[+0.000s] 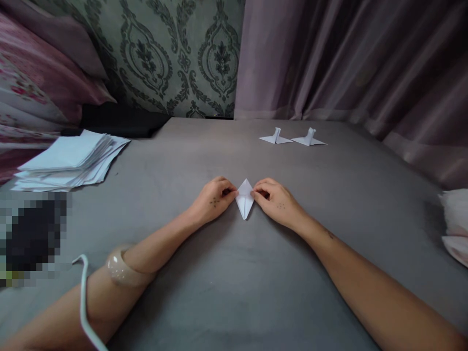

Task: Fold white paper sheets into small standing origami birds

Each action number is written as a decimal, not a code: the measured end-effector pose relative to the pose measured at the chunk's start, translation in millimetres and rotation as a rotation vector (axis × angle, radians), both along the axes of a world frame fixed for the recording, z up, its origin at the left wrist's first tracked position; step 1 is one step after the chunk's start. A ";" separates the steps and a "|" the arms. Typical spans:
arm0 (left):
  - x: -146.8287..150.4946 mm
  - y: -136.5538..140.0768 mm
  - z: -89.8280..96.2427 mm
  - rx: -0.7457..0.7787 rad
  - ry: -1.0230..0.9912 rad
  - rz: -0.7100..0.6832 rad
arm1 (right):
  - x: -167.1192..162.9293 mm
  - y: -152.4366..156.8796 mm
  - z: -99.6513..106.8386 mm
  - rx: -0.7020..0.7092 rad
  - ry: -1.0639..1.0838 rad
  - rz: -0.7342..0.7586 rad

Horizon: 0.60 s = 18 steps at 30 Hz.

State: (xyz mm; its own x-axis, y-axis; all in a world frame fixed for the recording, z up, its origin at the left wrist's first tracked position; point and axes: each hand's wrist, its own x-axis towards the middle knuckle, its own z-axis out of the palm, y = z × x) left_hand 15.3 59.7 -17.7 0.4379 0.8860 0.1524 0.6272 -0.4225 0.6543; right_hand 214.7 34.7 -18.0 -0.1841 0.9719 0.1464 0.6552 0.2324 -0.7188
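Note:
A small piece of white paper (245, 197), folded into a narrow diamond, sits in the middle of the grey surface with one point away from me and one toward me. A crease runs down its nearer half. My left hand (218, 196) pinches its left corner between thumb and forefinger. On the opposite side, my right hand (274, 199) pinches the right corner in the same way. Farther back to the right stand two folded paper figures, a left one (276, 137) and a right one (309, 138), with spread wings and upright middles.
A stack of white paper sheets (69, 158) lies at the left, near a dark folded cloth (120, 121). A white cable (84, 302) crosses in front of my left forearm. Pale fabric (456, 224) lies at the right edge. A curtain (292, 58) hangs behind the grey surface (234, 292).

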 end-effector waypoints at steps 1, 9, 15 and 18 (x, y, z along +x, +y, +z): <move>1.0 0.5 0.6 -0.021 0.002 0.019 | -0.4 1.1 1.2 -0.011 -0.003 -0.009; 6.7 5.8 4.4 -0.093 0.026 0.112 | 1.0 11.9 6.7 -0.166 -0.020 -0.137; 5.5 9.2 9.2 -0.120 0.035 0.110 | 3.8 18.4 7.2 -0.377 0.112 -0.180; 4.7 9.7 9.6 -0.160 0.014 0.100 | 3.5 19.2 7.6 -0.369 0.130 -0.191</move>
